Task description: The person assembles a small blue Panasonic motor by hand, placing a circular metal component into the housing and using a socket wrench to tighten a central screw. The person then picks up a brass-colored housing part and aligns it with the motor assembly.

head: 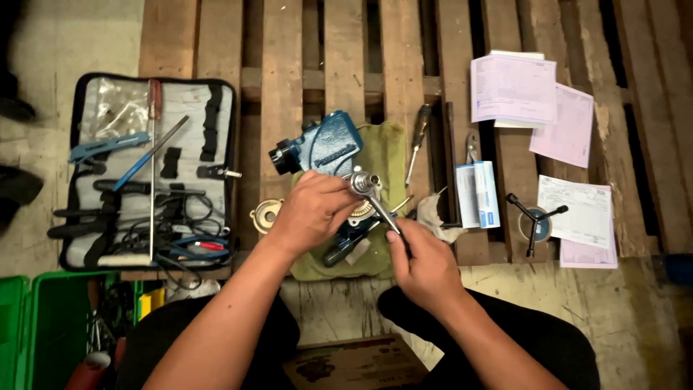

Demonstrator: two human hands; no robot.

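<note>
Your left hand is closed over the top of a round metal assembly, fingers curled around it, and a short shiny steel shaft pokes up just past your fingertips. Your right hand is wrapped in a fist around the handle of a slim steel tool, whose bright shank slants up and left until its tip meets the base of that shaft. Both sit over the blue cast-metal pump body, which has a smooth painted shell and a black cylindrical port on its left end. The body lies on a rumpled olive-green cloth spread over the rough, weathered planks of a wooden pallet.

A small pale round metal cover rests on the pallet just left of the cloth. To the right lie a dark-handled screwdriver, a white-and-blue carton and a black three-armed puller, with loose printed papers beyond them.

On the left, a grey fabric tool case lies unzipped and flat. Its elastic loops hold a blue-handled wrench, a long flat file and dark pliers, with tangled black leads at the bottom. A green plastic crate at the lower left holds more tools, too dim to tell apart.
</note>
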